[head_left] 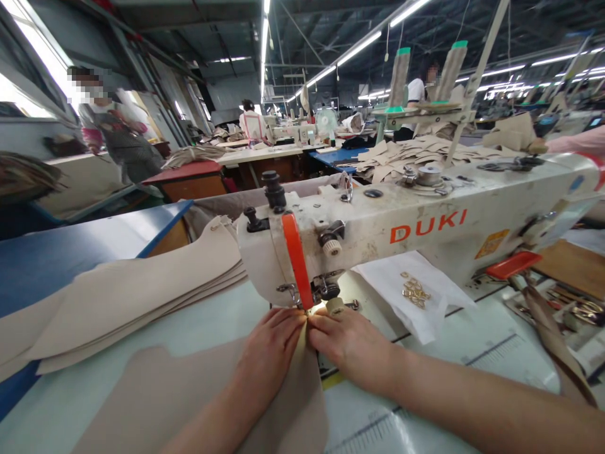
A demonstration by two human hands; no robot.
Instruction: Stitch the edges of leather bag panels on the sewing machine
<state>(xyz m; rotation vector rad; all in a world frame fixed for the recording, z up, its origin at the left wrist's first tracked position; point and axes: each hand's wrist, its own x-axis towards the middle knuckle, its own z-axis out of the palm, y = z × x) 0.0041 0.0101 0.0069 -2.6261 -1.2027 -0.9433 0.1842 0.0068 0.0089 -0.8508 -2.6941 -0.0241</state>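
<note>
A beige fabric panel [198, 384] lies on the pale green sewing table, its far end under the needle area of the white sewing machine [368, 221]. My left hand [271, 347] is closed on the panel just left of the presser foot, fingers pressed together. From the right, my right hand [350, 343] pinches the panel's edge beside the foot. The fingertips of both hands nearly meet in the light of the machine lamp. The needle and the stitch line are hidden behind the machine head and my fingers.
Left of the machine head lies a stack of beige panels [142, 290]. Gold-coloured metal rings [416, 291] rest on a white plastic sheet [439, 315]. Thread cones [399, 79] stand above more cut pieces [416, 157]. A person [116, 126] stands at the far left.
</note>
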